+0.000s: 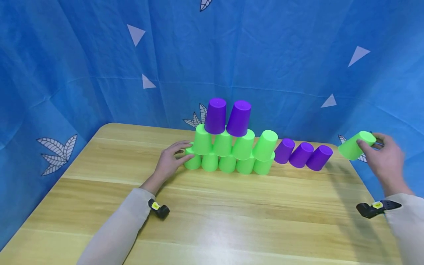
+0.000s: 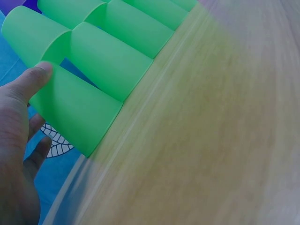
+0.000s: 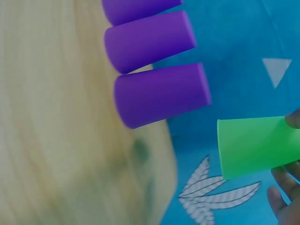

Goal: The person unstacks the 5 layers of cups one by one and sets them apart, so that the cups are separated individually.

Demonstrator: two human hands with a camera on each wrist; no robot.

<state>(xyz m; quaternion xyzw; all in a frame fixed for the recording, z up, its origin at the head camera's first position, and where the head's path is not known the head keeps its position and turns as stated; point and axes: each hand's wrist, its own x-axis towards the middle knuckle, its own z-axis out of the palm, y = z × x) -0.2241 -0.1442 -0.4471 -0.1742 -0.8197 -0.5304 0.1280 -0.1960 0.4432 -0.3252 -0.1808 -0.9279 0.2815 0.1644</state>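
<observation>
The right hand (image 1: 385, 158) grips a tilted green cup (image 1: 351, 148) in the air, right of three purple cups (image 1: 300, 155) on the tabletop (image 1: 205, 206); the left hand (image 1: 169, 157) holds the leftmost bottom cup (image 1: 193, 163) between thumb and fingers. This looks like stacking; next probably calls for setting the green cup level on the pyramid (image 1: 243, 145) without jolting it.

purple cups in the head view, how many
5. Two purple cups stand on the upper row of green cups; three more purple cups stand on the wooden table, further right. Any nested inside or directly behind others would be hidden.
</observation>
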